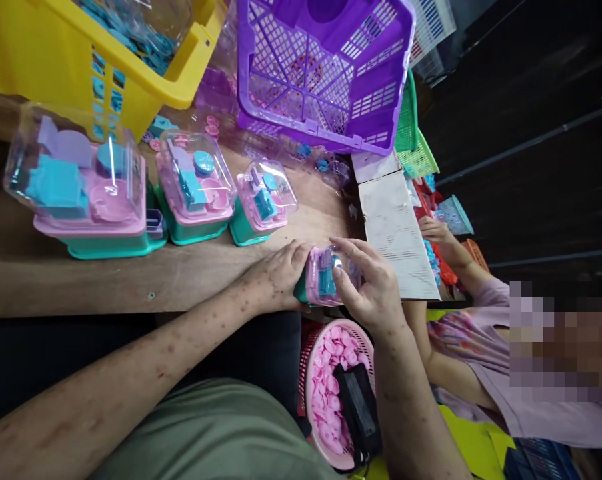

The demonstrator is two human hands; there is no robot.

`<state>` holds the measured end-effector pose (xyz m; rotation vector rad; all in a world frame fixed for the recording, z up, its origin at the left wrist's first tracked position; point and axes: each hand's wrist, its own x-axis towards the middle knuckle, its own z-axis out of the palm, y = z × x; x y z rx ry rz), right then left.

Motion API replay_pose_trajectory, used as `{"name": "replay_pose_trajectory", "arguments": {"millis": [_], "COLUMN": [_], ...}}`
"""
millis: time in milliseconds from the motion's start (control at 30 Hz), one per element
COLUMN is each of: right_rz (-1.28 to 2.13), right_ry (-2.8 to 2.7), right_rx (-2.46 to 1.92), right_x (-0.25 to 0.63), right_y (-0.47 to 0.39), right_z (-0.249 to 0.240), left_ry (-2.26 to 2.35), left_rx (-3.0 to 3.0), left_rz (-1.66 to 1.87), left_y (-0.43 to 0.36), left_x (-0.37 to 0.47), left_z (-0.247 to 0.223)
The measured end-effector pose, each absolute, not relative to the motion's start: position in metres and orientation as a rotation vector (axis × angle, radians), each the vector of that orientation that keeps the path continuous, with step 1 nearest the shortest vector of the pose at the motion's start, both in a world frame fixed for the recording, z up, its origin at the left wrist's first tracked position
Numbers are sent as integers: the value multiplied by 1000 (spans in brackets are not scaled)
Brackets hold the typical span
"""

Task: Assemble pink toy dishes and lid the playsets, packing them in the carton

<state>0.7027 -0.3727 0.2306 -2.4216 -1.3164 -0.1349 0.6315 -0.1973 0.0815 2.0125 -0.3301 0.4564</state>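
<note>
Both my hands grip one small toy box (323, 279) with a clear lid, a pink tray and a teal base, at the near edge of the wooden table (131, 273). My left hand (279, 275) wraps its left side. My right hand (371, 287) covers its right side and top. Three finished toy boxes stand in a row behind: a large one (88, 200), a middle one (197, 190) and a smaller one (263, 200).
A yellow crate (45, 53) and a tipped purple basket (325, 67) stand at the back. A pink basket of small pink parts (331, 380) with a black object in it sits by my lap. Another person (481, 353) sits at right, beside a white board (395, 227).
</note>
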Motion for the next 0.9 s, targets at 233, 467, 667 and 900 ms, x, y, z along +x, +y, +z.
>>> {"name": "replay_pose_trajectory", "arguments": {"millis": [233, 467, 667, 900], "right_rz": [-74, 51, 99, 487], "right_ry": [-1282, -1246, -1156, -1055], "right_rx": [-2442, -2390, -2288, -2087], "right_x": [702, 711, 710, 758], "right_y": [-370, -377, -387, -410], "right_z": [234, 227, 212, 202], "left_ry": [-323, -333, -345, -175], "left_rx": [2048, 2029, 2014, 2341], "left_rz": [443, 435, 405, 517], "left_y": [-197, -197, -198, -182], "left_x": [631, 630, 639, 559], "left_z": [86, 82, 84, 171]}}
